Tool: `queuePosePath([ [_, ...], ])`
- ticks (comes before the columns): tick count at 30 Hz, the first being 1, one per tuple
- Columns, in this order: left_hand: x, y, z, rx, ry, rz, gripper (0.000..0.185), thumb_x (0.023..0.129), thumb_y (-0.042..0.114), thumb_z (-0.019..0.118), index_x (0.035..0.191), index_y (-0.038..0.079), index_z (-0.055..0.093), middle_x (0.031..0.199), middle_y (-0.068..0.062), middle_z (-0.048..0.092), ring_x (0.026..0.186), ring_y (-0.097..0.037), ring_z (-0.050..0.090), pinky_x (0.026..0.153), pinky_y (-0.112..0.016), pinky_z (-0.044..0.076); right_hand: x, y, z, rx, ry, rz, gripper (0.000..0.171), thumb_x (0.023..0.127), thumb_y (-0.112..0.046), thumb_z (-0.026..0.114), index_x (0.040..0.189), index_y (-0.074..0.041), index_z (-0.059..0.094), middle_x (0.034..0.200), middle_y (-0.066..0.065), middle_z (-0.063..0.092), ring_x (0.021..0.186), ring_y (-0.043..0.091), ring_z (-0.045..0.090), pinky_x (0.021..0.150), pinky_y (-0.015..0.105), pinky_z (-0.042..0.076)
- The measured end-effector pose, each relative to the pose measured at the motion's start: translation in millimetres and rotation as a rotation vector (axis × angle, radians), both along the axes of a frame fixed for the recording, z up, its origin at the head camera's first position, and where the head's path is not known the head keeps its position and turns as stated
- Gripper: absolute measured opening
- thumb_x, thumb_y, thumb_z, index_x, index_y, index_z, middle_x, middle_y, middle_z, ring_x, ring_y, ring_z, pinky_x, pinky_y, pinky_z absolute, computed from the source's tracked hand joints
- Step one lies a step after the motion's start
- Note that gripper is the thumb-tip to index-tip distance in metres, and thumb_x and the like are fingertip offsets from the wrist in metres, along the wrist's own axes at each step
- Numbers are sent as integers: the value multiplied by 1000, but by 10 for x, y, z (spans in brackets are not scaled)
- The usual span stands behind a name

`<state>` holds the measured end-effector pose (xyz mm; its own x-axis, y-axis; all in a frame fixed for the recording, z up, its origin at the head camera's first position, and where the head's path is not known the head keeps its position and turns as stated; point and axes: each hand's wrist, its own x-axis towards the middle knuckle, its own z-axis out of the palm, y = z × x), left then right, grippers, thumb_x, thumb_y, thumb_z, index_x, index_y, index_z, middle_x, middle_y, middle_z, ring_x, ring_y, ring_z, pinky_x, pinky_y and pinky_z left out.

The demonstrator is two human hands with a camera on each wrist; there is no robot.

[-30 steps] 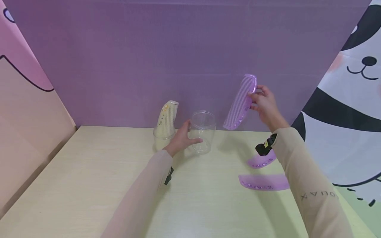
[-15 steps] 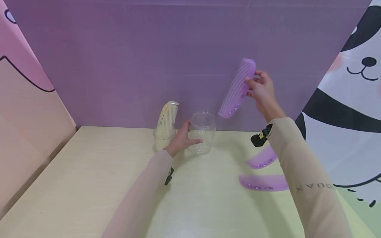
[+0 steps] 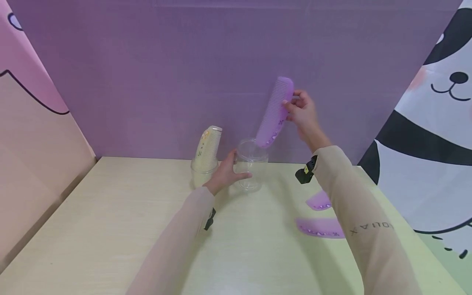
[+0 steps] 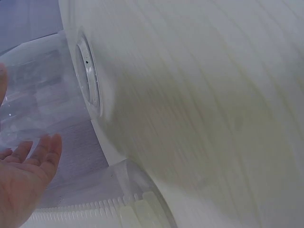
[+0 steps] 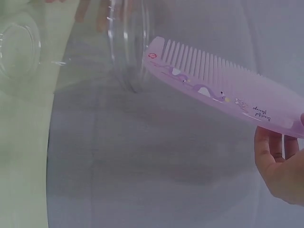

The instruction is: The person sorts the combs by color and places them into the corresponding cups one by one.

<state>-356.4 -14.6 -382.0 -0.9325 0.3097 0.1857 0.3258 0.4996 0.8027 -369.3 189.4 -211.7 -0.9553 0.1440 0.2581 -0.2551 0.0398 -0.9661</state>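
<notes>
Against purple backdrop, right hand (image 3: 304, 114) fingers pinch purple comb (image 3: 274, 112) over jar (image 3: 252, 164).

I get soft, even light from above in the head view, with faint blurred shadows under both arms on the worktop (image 3: 110, 229) and a mild bend at the frame edges. My left wrist view is washed out and smeared, the clear jar (image 4: 42, 95) hazy. The right wrist view is dimmer, the purple comb (image 5: 223, 90) slightly soft.
</notes>
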Motion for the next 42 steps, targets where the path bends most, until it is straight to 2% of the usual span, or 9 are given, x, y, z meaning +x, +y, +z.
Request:
queuePosePath([
  [3,9,-1,9,1,-6,-1,99,73,32,76,146,11,13,145,-12,33,126,-29,42,105,-40,39,-45,-54,-69,17,2,3,18,88,-5,56,99,-17,51,90,0,55,83,14,53,62,21,52],
  [12,-1,-2,1,14,-10,-6,100,73,32,76,146,10,11,146,-13,31,126,-30,41,106,-40,38,-94,-162,-339,99,-24,31,23,88,-4,56,109,-13,49,91,0,53,83,14,53,63,20,53],
  [21,-28,0,-30,17,15,-18,101,72,34,76,146,10,12,145,-14,33,125,-31,43,104,-40,40,-91,-206,-566,92,-26,76,24,87,-1,56,106,-13,49,87,-1,51,81,12,53,65,22,52],
  [24,-27,1,-30,16,21,-20,100,72,33,76,146,10,12,145,-14,33,125,-31,43,104,-41,41,-71,-220,-611,118,-36,90,25,88,-1,55,108,-12,47,90,-1,51,83,12,52,67,23,52],
  [31,-28,5,-28,18,20,-21,100,73,31,76,145,8,12,144,-16,33,125,-32,43,104,-42,40,-48,-267,-677,162,-41,110,34,88,1,53,119,0,41,96,2,49,85,14,50,68,23,51],
  [38,-22,5,-20,21,23,-24,97,72,30,77,144,10,15,142,-14,37,124,-31,44,103,-41,41,-25,-330,-721,228,-72,129,38,88,4,50,123,4,38,108,14,48,90,19,49,74,29,50],
  [42,-21,0,-19,27,22,-24,96,73,30,77,144,10,16,141,-13,38,124,-30,44,104,-41,41,-45,-355,-751,254,-81,141,40,86,6,51,123,5,38,111,17,48,88,17,48,77,33,50],
])
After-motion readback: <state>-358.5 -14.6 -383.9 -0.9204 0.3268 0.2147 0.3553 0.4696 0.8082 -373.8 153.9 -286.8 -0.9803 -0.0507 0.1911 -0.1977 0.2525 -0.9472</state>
